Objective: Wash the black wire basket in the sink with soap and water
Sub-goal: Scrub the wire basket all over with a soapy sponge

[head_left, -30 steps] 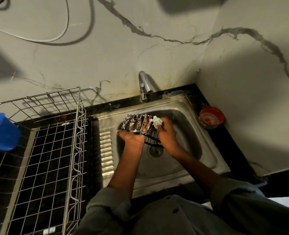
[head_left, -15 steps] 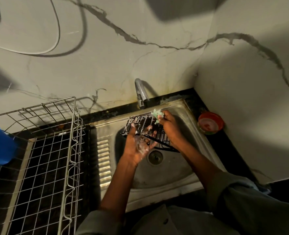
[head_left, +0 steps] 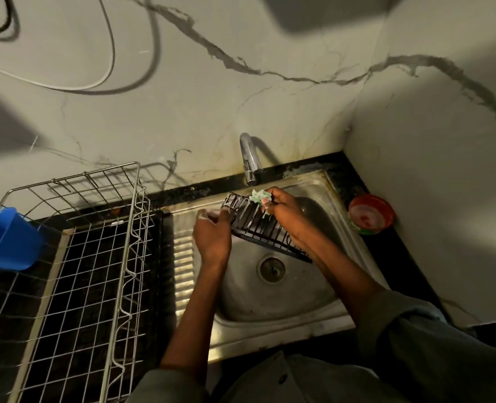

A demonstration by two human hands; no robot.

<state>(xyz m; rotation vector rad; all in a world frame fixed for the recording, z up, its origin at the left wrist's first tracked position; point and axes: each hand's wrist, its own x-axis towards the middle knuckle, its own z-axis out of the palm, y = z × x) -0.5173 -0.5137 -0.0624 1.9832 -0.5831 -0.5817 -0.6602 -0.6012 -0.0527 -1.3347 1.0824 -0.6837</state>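
Basket: black wire, tilted over sink, under tap.
Left hand: fingers curled on basket edge.
Right hand: pinches green scrubber against basket.
Writing: none readable.

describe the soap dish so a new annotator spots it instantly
Start at the steel sink in the corner where the two marble walls meet. On the black counter just right of the basin, against the right wall, sits the small round bowl. It is the only red thing in view, with a green rim and pale residue inside.
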